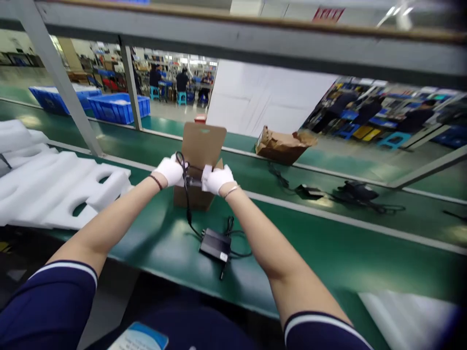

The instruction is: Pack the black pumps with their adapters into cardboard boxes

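Nearest the viewer, one black power adapter point(215, 244) lies flat on the green conveyor belt point(328, 248), its long axis running from upper left to lower right; its loose cable point(188, 204) rises from the brick to the hands above it. Beyond it stands one small brown cardboard box point(199, 165), upright, its lid flap raised and pointing straight up (the flap's long axis is near vertical).

Left hand point(170, 170), white-gloved: fingers curled closed around a looped bundle of the black cable at the box mouth. Right hand point(218, 179), also gloved: fingers bent closed on the same cable bundle, just beside the left hand and touching the front of the box.

To the left, a stack of white foam inserts point(54, 189) rests on the bench. Farther along the belt lie two more black adapters point(335, 192) with cables, well apart from the hands, and one torn brown carton point(282, 144). In the distance, two blue crates point(118, 107) and several seated workers point(181, 82).
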{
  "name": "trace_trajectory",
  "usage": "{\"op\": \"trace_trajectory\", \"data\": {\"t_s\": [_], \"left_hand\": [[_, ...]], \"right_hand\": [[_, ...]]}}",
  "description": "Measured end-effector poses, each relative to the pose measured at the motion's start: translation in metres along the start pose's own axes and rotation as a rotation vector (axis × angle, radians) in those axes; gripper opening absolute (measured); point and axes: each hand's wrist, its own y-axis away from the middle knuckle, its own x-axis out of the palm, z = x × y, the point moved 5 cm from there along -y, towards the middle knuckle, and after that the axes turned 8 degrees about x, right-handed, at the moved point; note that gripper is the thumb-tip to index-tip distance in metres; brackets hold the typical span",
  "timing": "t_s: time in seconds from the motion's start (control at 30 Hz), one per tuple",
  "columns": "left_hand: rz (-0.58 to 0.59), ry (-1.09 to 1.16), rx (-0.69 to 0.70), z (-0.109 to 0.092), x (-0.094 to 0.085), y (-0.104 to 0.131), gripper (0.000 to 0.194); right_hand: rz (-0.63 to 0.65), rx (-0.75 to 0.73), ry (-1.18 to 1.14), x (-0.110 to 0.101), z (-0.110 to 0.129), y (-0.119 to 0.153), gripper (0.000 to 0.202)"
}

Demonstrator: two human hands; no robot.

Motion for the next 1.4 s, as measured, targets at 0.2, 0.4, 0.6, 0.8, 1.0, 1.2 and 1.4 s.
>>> {"op": "trace_trajectory", "data": {"t_s": [0.2,0.4,0.6,0.8,1.0,1.2,1.4], "left_hand": [[-0.500,0.047,-0.115,-0.036,-0.005,0.112,0.034],[0.018,0.404,0.346,-0.163,0.113,0.143,0.064],[-0.167,1.323,-0.277,-0.163,0.149,0.083,0.061],[-0.324,1.899,-0.388,-0.154,0.098,0.086,0.043],[-0.421,1.784,0.080,-0.158,0.019,0.097,0.045],[-0.373,0.255,-0.062,-0.048,-0.037,0.059,0.077],[0.006,-0.068,0.065,-0.020,-0.003,-0.001,0.111]], "right_hand": [[-0.134,-0.016,-0.255,0.037,-0.070,0.103,0.029],[0.257,-0.100,-0.085,0.109,-0.085,0.211,0.021],[0.015,-0.015,-0.486,0.046,-0.026,0.232,0.041],[-0.172,0.371,-1.023,0.056,-0.033,0.209,0.055],[-0.428,0.146,-1.307,0.025,-0.032,0.176,0.081],[-0.594,0.165,-1.869,-0.057,-0.065,0.151,0.050],[-0.806,0.111,-1.669,-0.146,-0.100,0.139,0.040]]}}
